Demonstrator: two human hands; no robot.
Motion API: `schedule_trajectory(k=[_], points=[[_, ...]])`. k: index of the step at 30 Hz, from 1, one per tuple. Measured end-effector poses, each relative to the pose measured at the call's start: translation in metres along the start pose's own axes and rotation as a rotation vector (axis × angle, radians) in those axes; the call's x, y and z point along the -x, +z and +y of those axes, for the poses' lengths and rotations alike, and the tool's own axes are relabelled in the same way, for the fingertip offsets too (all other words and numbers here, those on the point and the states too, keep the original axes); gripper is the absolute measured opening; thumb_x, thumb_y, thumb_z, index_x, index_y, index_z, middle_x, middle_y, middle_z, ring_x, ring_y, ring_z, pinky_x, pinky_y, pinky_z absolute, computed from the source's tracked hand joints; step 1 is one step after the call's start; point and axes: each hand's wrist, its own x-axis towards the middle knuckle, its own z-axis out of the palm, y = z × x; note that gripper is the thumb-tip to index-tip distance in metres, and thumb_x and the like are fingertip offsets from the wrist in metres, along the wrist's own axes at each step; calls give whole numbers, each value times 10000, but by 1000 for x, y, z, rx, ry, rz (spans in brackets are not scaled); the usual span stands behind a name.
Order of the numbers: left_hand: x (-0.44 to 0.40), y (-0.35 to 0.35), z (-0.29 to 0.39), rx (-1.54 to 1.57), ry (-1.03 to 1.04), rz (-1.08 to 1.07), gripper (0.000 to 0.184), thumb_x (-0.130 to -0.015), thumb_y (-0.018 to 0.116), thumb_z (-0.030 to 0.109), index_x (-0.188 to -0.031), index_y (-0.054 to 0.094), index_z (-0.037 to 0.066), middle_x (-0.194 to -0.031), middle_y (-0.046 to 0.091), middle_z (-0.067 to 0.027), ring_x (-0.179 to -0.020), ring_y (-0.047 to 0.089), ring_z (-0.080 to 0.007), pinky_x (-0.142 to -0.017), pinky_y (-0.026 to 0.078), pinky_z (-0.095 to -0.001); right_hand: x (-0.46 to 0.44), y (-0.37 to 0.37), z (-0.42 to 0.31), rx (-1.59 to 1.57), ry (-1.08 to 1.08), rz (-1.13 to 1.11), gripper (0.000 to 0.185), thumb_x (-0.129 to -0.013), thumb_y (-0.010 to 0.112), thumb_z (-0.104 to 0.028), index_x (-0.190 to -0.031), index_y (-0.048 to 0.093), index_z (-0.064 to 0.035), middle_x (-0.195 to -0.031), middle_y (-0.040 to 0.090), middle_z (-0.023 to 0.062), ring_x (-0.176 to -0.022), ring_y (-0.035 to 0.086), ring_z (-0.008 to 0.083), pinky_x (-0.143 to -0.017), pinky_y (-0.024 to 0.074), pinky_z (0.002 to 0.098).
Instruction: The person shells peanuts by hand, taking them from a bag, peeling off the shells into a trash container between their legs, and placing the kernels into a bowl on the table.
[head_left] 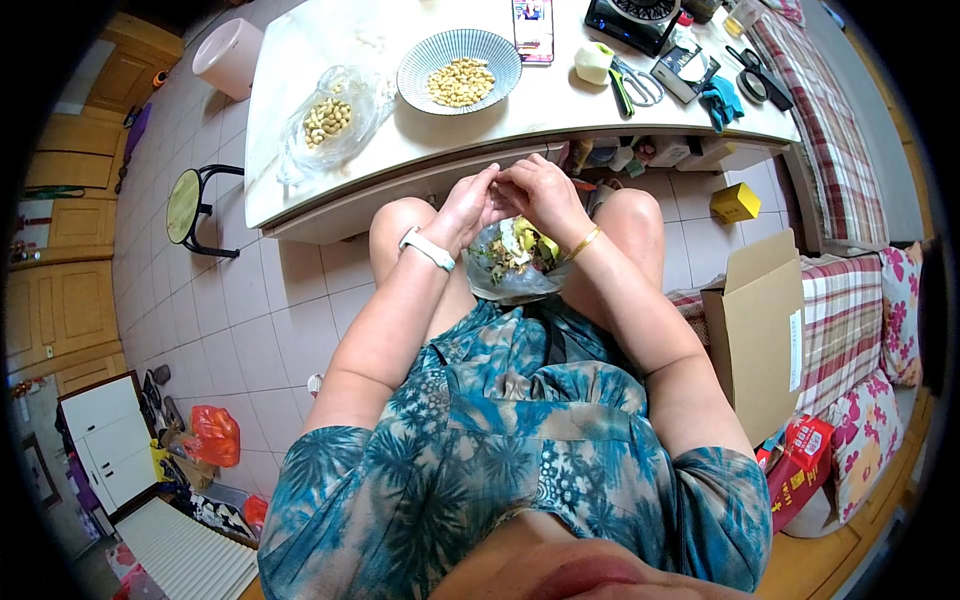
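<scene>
Bringing your hands together between your knees, you have the fingers of the left hand (468, 208) and the right hand (545, 198) curled inward, tips meeting or nearly so. Neither is spread wide, but whether a small piece is pinched between them you cannot tell from here, since the knuckles hide it.

As for progress, the work looks partway along, judging by the two lots. Ahead of your hands and a little to the left, the striped bowl (415, 86) on the table (425, 138) holds a modest heap of yellowish kernels (461, 82), seemingly the finished share. Farther left of your left hand, the clear plastic bag (350, 152) lies open with paler beige pieces (327, 121) in it, which look like the share left to do. How much of the whole has been dealt with is not something the view settles.

Just below your hands, toward your body, the waste bag (503, 291) sits between your thighs with green and whitish scraps (520, 247) in it. Ahead and to the right of your right hand lie the scissors (643, 86), beside a pale green fruit-like piece (593, 62), both out of your grasp.
</scene>
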Motion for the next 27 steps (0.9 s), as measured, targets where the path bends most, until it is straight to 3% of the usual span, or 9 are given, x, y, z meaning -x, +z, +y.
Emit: schedule_trajectory(k=[4,10,14,25,27], points=[[2,4,2,-1,-7,35,380,-1098,411,330,-1154,582,-5,-1099,646,-125,-1051,662,-235,-900,592,-436,2,0,-1,78,-42,-8,81,-786,712,-106,-858,700,-70,-798,694,103,-776,637,301,-721,515,414],[0,-2,0,11,18,47,395,-1098,415,347,-1186,602,10,-1088,670,-114,-964,673,-212,-876,586,-395,2,2,-4,132,-59,-1,125,-783,711,-97,-901,686,-64,-813,672,94,-800,627,297,-732,514,403],[0,-1,2,17,34,22,364,-1099,416,346,-1107,611,39,-1024,663,-87,-910,668,-185,-825,594,-368,1,0,-5,108,-70,2,134,-776,710,-79,-904,681,-57,-814,658,91,-815,622,298,-742,521,404],[4,4,4,12,24,66,334,-1087,456,351,-1059,603,53,-932,656,-61,-852,668,-190,-813,594,-377,1,-7,-15,-32,113,12,87,-856,701,-104,-926,681,-56,-864,686,117,-813,674,307,-721,555,405],[3,2,3,-17,32,63,372,-1098,402,352,-1072,590,31,-982,656,-84,-879,676,-198,-845,602,-388,0,-7,-17,-73,133,21,88,-864,699,-110,-928,677,-54,-863,683,122,-806,678,314,-718,557,401]])
